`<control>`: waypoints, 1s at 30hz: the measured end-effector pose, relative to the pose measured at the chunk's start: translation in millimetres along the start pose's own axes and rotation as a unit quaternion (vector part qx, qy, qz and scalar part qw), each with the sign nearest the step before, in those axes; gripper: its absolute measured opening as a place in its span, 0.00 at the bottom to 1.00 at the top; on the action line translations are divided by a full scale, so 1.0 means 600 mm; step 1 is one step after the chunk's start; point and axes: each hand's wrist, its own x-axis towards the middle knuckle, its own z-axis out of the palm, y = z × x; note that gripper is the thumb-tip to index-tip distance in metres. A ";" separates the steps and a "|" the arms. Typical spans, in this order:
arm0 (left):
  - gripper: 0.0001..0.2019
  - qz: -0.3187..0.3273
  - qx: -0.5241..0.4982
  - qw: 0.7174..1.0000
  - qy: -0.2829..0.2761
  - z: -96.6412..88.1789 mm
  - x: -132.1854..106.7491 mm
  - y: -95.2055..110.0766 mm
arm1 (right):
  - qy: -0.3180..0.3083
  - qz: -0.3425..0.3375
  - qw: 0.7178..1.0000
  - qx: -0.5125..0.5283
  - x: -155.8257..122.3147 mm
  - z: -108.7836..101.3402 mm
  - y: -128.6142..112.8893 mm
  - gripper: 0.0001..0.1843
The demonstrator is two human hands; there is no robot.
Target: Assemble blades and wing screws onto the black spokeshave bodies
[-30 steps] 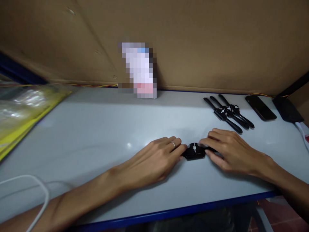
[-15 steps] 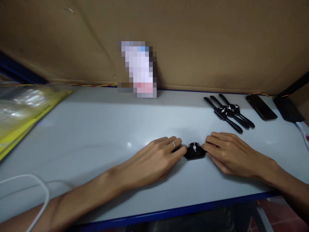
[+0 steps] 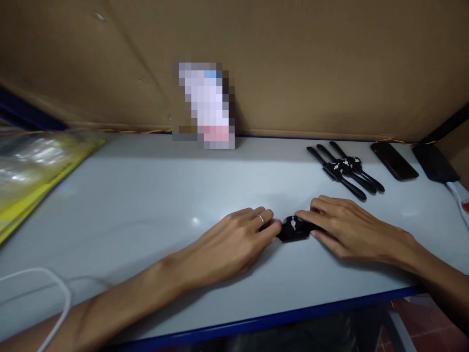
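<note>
A black spokeshave [image 3: 293, 230] with a silver screw in its middle lies low over the table, its two handles pointing left and right. My left hand [image 3: 240, 237], a ring on one finger, is closed around the left handle and hides it. My right hand [image 3: 346, 229] grips the right handle, part of which shows between thumb and fingers. Its index finger reaches onto the top of the tool's body, close to the screw. Behind my right hand, three more black spokeshaves [image 3: 344, 168] rest side by side at a slant.
A dark phone [image 3: 394, 161] and a black flat object [image 3: 436, 164] with a white cable lie at the back right. Clear plastic packaging on a yellow sheet [image 3: 47, 171] covers the left. A blurred-out upright item [image 3: 212, 105] leans on the cardboard wall [image 3: 311, 63]. A white cable [image 3: 66, 293] loops over my left forearm.
My right index finger has moved left from the handle onto the spokeshave's body. My left hand keeps its hold; the whole view has shifted slightly.
</note>
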 end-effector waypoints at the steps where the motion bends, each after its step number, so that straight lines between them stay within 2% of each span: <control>1: 0.12 0.002 0.003 1.000 0.001 -0.001 0.001 0.000 | 0.000 0.000 1.000 0.001 0.000 0.000 0.000 0.18; 14: 0.10 -0.013 -0.015 1.000 0.003 0.002 -0.001 0.001 | -0.007 0.005 1.000 0.004 0.001 -0.001 -0.002 0.16; 20: 0.20 -0.036 -0.029 0.999 -0.008 -0.002 0.003 0.004 | -0.006 0.001 1.000 -0.005 0.002 -0.003 -0.002 0.15; 30: 0.17 -0.022 -0.031 0.999 0.018 -0.003 0.005 0.003 | -0.003 -0.005 1.000 -0.007 0.002 -0.001 -0.001 0.12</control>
